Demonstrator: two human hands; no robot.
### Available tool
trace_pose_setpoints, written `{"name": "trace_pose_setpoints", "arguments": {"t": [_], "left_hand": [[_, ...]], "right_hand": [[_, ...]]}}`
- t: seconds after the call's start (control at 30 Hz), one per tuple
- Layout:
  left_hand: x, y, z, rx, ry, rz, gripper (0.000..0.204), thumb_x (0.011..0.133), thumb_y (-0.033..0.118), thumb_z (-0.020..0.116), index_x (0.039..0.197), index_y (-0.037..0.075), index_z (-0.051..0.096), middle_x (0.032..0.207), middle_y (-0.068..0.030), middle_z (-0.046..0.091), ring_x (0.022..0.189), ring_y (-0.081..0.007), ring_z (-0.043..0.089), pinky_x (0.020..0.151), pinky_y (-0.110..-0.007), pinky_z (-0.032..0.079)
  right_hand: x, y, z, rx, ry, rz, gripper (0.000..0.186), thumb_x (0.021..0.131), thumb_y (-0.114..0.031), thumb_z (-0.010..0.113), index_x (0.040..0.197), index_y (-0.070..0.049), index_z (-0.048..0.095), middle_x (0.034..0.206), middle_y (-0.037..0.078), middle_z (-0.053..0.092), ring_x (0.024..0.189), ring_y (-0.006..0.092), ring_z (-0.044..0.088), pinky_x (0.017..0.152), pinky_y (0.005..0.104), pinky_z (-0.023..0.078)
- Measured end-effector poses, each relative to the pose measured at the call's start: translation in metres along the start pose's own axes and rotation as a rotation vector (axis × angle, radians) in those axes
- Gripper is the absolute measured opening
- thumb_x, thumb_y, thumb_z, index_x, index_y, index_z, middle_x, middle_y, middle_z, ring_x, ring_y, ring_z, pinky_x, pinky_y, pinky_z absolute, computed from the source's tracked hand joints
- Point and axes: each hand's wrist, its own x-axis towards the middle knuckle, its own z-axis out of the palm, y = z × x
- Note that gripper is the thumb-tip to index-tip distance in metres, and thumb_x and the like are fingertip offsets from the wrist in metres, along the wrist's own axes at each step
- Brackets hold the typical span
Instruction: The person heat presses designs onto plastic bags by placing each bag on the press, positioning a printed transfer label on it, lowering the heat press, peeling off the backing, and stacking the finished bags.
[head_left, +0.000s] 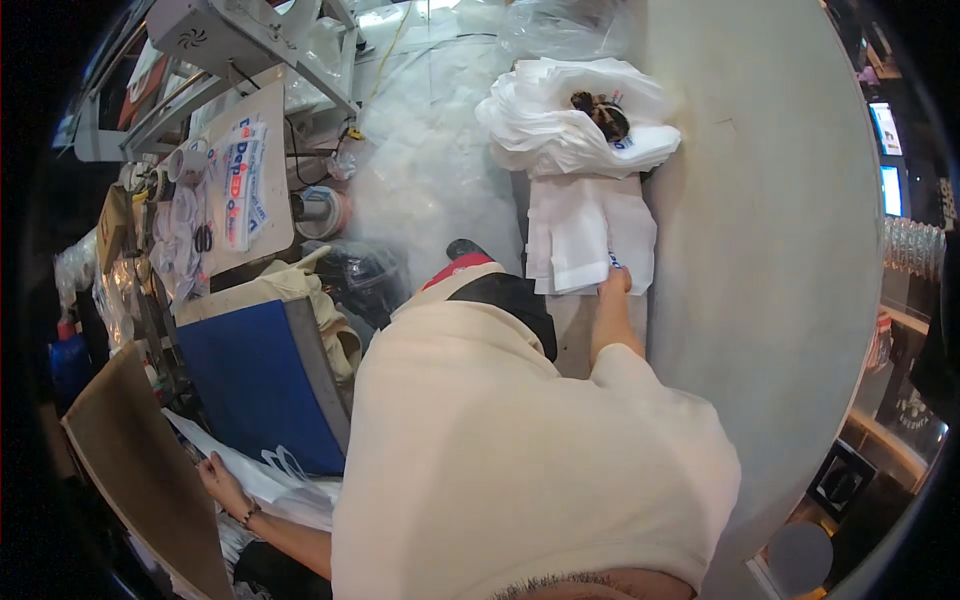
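Note:
Far out at the centre right, my right hand (615, 282) is closed on the near edge of a stack of flat white bags (570, 235). My left hand (226, 486), with a bracelet at the wrist, is low on the left. Its curled fingers grip the edge of a white bag (262, 480) with loop handles, beside a brown board (140, 470). Beyond the stack sits a ruffled pile of white bags (535, 110). A small dark, brown and white cat (605, 117) appears to be curled on that pile.
A blue panel (262, 385) stands between my left arm and a worktable (275, 185) holding printed plastic packs (243, 190) and scissors (203, 238). A grey machine (215, 35) is at the far left. Clear plastic (425, 150) covers the far floor. A pale wall-like surface (760, 250) runs along the right.

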Motion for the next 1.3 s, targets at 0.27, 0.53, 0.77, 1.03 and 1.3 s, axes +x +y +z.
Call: {"name": "trace_pose_setpoints", "arguments": {"t": [0.27,0.53,0.77,1.03,1.3], "left_hand": [[-0.003,0.036,0.032,0.059,0.081,0.082,0.037,0.101,0.031,0.061,0.093,-0.004,0.055,0.078,-0.0166,0.057,0.072,-0.0310,0.051,0.077,-0.042,0.047],[-0.019,0.101,0.080,0.054,0.042,0.076,0.035,0.098,0.031,0.063,0.095,-0.004,0.059,0.083,-0.0218,0.066,0.076,-0.0370,0.063,0.078,-0.046,0.049],[-0.036,0.114,0.087,-0.089,-0.065,-0.077,0.033,0.100,0.030,0.061,0.099,-0.002,0.054,0.086,-0.0144,0.064,0.069,-0.0254,0.065,0.044,-0.037,0.060],[-0.023,0.112,0.106,-0.069,-0.094,-0.033,0.030,0.099,0.029,0.061,0.096,0.000,0.052,0.085,-0.0125,0.060,0.070,-0.0230,0.063,0.047,-0.039,0.061],[-0.052,0.113,0.109,-0.183,-0.048,-0.230,0.029,0.100,0.028,0.060,0.093,0.001,0.052,0.082,-0.0098,0.055,0.070,-0.0199,0.056,0.057,-0.039,0.059]], "right_hand": [[0.025,0.011,-0.039,-0.610,-0.251,-0.097,0.083,0.083,-0.002,0.078,0.153,-0.016,0.035,0.144,0.021,0.052,0.119,0.0388,0.060,0.093,0.0561,0.054],[-0.050,0.007,-0.022,-0.852,-0.116,0.295,0.136,0.073,-0.039,0.091,0.164,-0.015,-0.006,0.163,0.026,0.028,0.140,0.0479,0.042,0.100,0.0686,0.045],[-0.070,0.047,0.030,-1.161,-0.321,0.004,0.122,0.073,-0.041,0.090,0.165,-0.013,0.015,0.166,0.022,0.025,0.150,0.0387,0.032,0.117,0.0532,0.036],[-0.002,0.093,0.103,-1.030,-0.957,0.148,0.132,0.071,-0.057,0.088,0.166,-0.011,0.009,0.171,0.023,-0.001,0.158,0.0384,0.008,0.123,0.0550,0.023],[-0.049,0.088,0.160,-1.250,-0.853,-0.195,0.127,0.072,-0.062,0.085,0.165,-0.010,0.015,0.170,0.024,0.001,0.159,0.0368,0.004,0.126,0.0466,0.021]]}}
